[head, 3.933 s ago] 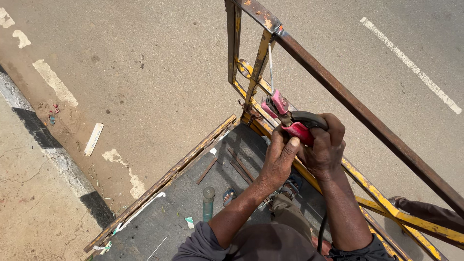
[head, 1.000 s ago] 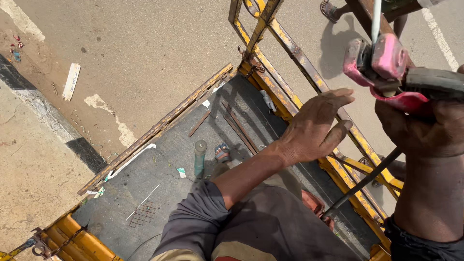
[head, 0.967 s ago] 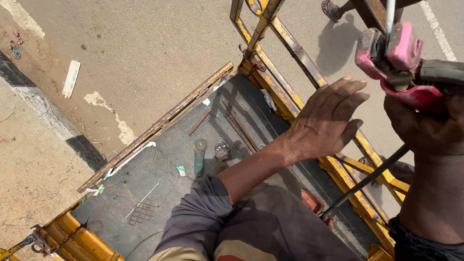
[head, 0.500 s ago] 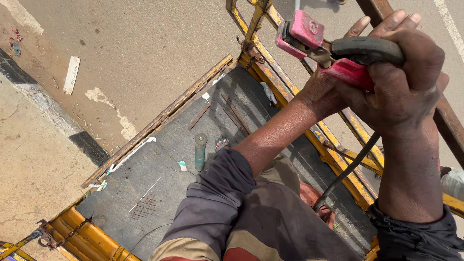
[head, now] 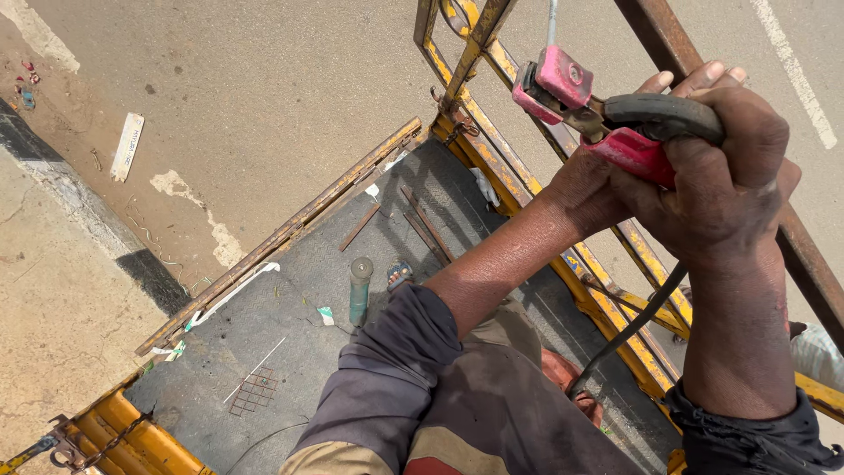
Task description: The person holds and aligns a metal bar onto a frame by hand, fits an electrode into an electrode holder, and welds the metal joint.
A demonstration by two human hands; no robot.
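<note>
The person's right hand (head: pixel 716 167) is shut tight around the black handle of a red clamp (head: pixel 615 123), with the fingers wrapped over the top of it. The clamp sticks out from the fingers toward the left and a little up, so its long side runs almost flat from the fist to its pink tip. The pink tip bites a thin grey rod (head: pixel 551 22) that goes straight up and out of sight. The left hand (head: pixel 598 189) sits just under and behind the clamp, touching the right hand, but the clamp and the fist hide its fingers, so I cannot tell if they are open or closed. A black cable (head: pixel 629 330) hangs down from under the right hand. Behind the hands is a rusty yellow metal frame (head: pixel 492 163) and a brown bar (head: pixel 659 35). Far below is a grey metal floor (head: pixel 290 317) with a green tube (head: pixel 360 290) lying on it, some short rusty rods (head: pixel 422 220) and a small piece of wire mesh (head: pixel 255 391). Past its edge is the road (head: pixel 264 88).
</note>
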